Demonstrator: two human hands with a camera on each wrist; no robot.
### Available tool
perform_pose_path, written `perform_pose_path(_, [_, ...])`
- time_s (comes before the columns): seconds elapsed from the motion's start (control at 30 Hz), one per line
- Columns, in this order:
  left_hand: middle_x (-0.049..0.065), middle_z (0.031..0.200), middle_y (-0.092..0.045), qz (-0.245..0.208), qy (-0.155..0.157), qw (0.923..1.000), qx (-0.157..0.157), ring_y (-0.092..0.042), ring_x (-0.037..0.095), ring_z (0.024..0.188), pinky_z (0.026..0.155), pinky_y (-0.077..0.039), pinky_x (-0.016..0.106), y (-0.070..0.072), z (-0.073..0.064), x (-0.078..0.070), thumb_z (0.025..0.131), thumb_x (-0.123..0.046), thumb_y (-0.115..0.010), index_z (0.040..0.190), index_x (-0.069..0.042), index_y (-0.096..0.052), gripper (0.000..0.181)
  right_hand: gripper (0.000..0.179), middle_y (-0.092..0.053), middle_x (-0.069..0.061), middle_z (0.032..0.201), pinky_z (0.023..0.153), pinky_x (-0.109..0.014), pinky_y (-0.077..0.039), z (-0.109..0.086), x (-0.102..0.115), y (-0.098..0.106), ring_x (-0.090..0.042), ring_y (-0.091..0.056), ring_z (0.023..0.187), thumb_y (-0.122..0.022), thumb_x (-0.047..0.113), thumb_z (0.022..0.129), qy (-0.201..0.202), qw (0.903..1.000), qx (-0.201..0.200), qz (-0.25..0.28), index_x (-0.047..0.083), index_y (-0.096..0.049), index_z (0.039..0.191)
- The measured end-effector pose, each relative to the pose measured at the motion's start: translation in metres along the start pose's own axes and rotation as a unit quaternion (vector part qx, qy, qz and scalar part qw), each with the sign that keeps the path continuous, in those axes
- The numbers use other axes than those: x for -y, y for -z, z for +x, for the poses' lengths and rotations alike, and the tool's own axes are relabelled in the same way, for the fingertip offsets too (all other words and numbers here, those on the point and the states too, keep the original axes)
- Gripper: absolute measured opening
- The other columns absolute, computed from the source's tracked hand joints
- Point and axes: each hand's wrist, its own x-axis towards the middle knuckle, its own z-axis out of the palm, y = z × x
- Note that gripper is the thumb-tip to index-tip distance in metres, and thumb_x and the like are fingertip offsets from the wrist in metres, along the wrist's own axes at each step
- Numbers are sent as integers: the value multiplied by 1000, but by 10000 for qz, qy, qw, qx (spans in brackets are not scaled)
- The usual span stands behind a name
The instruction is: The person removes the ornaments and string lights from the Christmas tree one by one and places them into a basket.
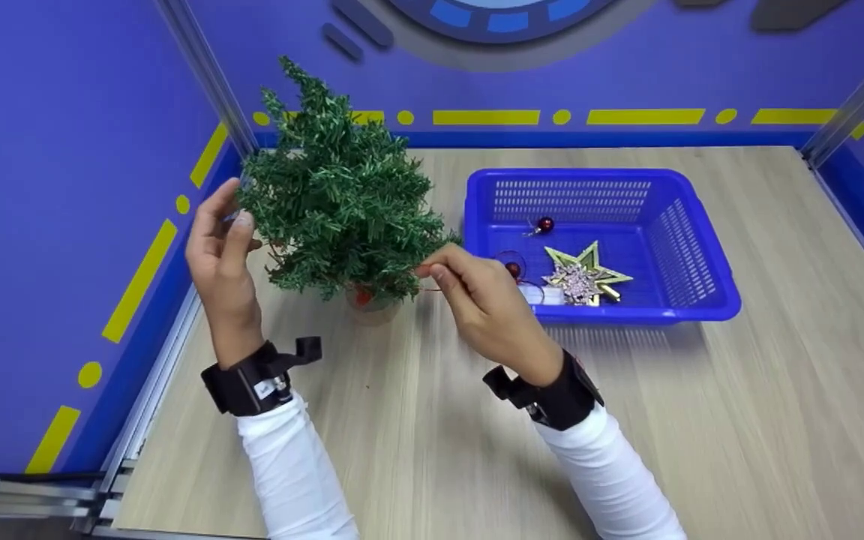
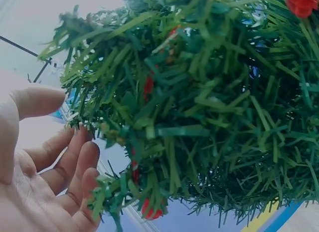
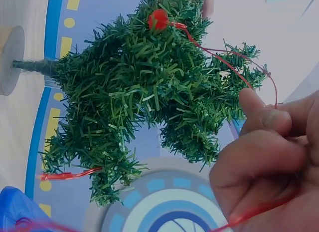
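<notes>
Green tree (image 1: 346, 199) — upright, long axis vertical, tip pointing up

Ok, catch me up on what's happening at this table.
A person is working on a small artificial tree that stands on the table. The right hand pinches a thin red cord at the tree's right side, while the left hand is at the left branches, fingers loosely bent. Some red pieces already sit among the greenery. To the right, a blue basket holds a gold star, a glittery ornament and dark red balls.
</notes>
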Motion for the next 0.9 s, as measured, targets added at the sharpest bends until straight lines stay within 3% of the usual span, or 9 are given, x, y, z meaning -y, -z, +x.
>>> perform_pose_path(0.17, [10, 116, -61, -3, -60, 10000, -28, -51, 20, 95, 79, -42, 30, 1, 0, 3, 95, -17, -66, 128, -6, -69, 34, 16, -39, 3, 63, 53, -23, -25, -2, -1, 0, -7, -31, 55, -69, 28, 98, 83, 10000, 30, -30, 14, -69, 90])
perform_pose_path(0.33, [7, 99, -59, -79, -161, 9998, -59, -49, 21, 86, 76, -41, 32, 1, 0, 4, 94, -15, -69, 121, -3, -70, 30, 31, -33, 8, 63, 54, -22, -25, -3, -1, -1, -5, -31, 54, -64, 27, 102, 119, 9994, 200, -240, 13, -57, 75])
perform_pose_path(0.47, [7, 92, -58, -81, -243, 9996, -107, -50, 21, 82, 76, -41, 33, 1, -1, 4, 93, -13, -71, 116, -1, -71, 26, 35, -40, 9, 63, 54, -22, -29, -2, -1, -1, -4, -34, 54, -55, 21, 106, 99, 9991, 317, -263, 10, -52, 72])
perform_pose_path(0.6, [5, 87, -60, -186, -504, 9985, -72, -51, 19, 77, 73, -41, 30, 0, -1, 5, 90, -9, -71, 108, 1, -71, 20, 28, -52, 5, 66, 57, -24, -39, -2, -1, 0, -6, -42, 57, -51, 17, 107, 99, 9987, 394, -307, 10, -64, 84])
perform_pose_path(0.77, [4, 84, -63, -434, -822, 9956, 70, -52, 16, 71, 70, -41, 28, 0, -1, 5, 86, -3, -71, 100, 4, -70, 16, 27, -74, -2, 92, 79, -29, -55, -2, 0, 1, -7, -64, 80, -46, 18, 109, 138, 9986, 418, -290, 9, -70, 105])
perform_pose_path(0.83, [4, 82, -63, -446, -889, 9950, 83, -52, 16, 69, 68, -42, 29, 1, -1, 6, 86, -3, -70, 99, 5, -71, 15, 27, -75, -2, 98, 82, -30, -56, -2, 0, 2, -6, -63, 80, -45, 19, 109, 171, 9985, 436, -268, 8, -70, 109])
perform_pose_path(0.9, [4, 80, -62, -478, -878, 9950, 36, -52, 17, 68, 67, -42, 29, 1, -1, 6, 87, -3, -68, 98, 5, -71, 14, 27, -73, 0, 91, 75, -28, -54, -2, 0, 3, -6, -58, 71, -47, 20, 109, 223, 9979, 537, -277, 10, -72, 110])
